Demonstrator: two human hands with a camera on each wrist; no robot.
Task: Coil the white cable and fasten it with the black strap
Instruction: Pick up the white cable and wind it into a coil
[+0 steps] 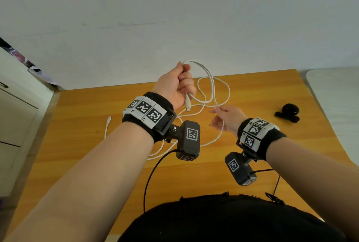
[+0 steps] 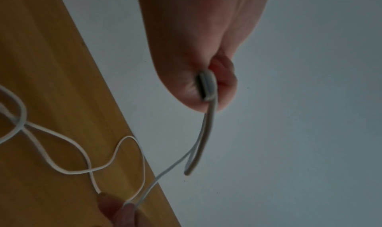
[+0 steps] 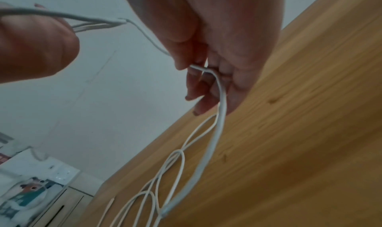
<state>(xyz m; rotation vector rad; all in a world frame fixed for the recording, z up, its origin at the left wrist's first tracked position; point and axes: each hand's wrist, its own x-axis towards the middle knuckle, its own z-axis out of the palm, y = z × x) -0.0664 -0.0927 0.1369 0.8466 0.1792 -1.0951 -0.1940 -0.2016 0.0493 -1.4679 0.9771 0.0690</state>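
Observation:
The white cable (image 1: 211,84) hangs in loose loops above the wooden table (image 1: 77,125). My left hand (image 1: 184,84) is raised in a fist and grips the cable near one end, whose plug (image 1: 188,104) sticks out below the fist. In the left wrist view the left hand (image 2: 208,90) holds that plug and a doubled strand. My right hand (image 1: 216,114), lower and to the right, pinches one strand between thumb and fingers (image 3: 198,83). The rest of the cable (image 3: 219,132) trails onto the table, its far plug (image 1: 109,120) lying at the left. The black strap (image 1: 288,112) lies rolled at the table's right.
A white cabinet (image 1: 15,115) stands left of the table, and a white rounded surface (image 1: 334,94) adjoins its right edge. A pale wall runs along the back. Black camera leads (image 1: 153,172) hang from both wrists over the table's near edge.

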